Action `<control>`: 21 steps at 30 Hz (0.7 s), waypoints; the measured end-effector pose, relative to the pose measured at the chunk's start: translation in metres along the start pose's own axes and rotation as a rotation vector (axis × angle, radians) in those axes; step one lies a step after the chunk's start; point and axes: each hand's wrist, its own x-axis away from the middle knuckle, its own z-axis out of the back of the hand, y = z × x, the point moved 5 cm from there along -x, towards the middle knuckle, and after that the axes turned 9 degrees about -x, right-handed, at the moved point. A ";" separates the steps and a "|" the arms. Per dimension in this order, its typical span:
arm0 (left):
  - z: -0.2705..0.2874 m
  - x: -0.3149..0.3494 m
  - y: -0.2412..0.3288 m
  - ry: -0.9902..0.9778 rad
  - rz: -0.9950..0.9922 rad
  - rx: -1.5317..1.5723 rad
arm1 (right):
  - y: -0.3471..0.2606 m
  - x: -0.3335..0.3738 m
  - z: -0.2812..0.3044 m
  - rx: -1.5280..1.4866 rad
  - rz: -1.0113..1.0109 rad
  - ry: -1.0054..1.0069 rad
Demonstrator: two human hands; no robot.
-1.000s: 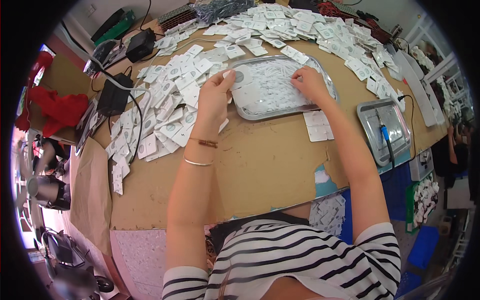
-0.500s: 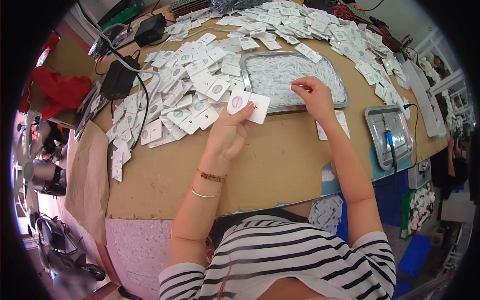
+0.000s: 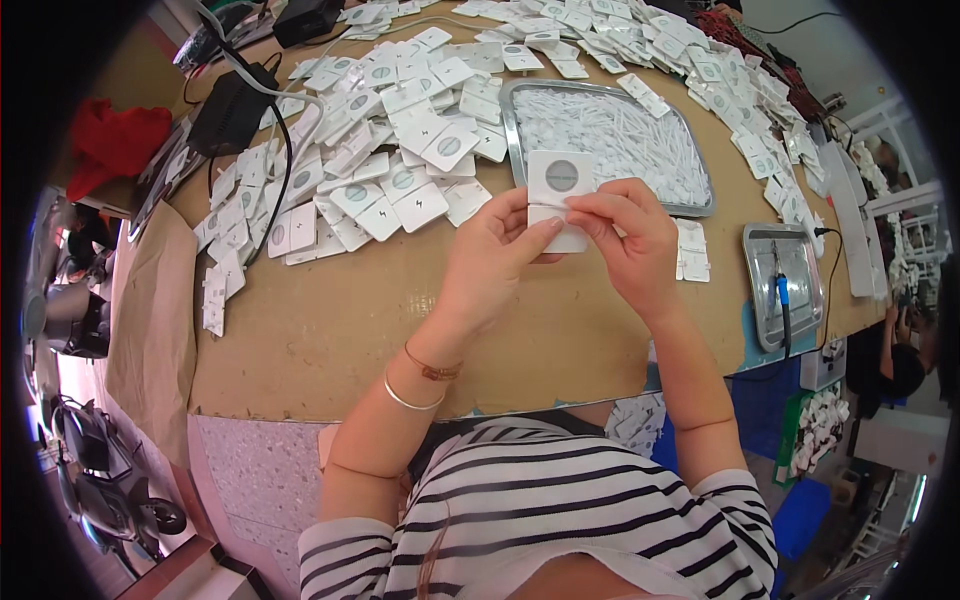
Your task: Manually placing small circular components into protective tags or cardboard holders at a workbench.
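Above the near edge of the tray, my left hand (image 3: 488, 258) is closed on the lower part of a white two-panel charging pad (image 3: 548, 165), held upright. Its upper panel bears a round grey disc; my left thumb lies across the lower panel. My right hand (image 3: 637, 245) touches the pad's right side where the two panels meet. Its thumb and index finger are pinched together, and what sits between them is too small to make out. Behind the pad, the metal tray (image 3: 513, 130) holds a heap of thin white plastic pieces.
A large pile of similar white pads (image 3: 400, 180) spreads at the left, with more along the far side. On the right, a blue-handled soldering iron (image 3: 783, 292) rests in a smaller metal tray (image 3: 749, 285). A black power adapter (image 3: 230, 122) and cables lie at the far left.
My right hand has moved from over the tray to the pad's side. The pad has shifted right and turned from lying sideways to upright in my left hand.
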 end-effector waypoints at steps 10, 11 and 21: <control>0.000 0.004 0.003 0.038 -0.118 -0.135 | -0.003 0.002 0.001 0.076 0.127 -0.036; 0.000 0.004 0.005 0.052 -0.125 -0.134 | -0.002 0.002 0.000 0.078 0.124 -0.034; 0.001 0.007 0.004 0.098 -0.152 -0.102 | 0.033 0.015 -0.008 -0.572 -0.496 0.086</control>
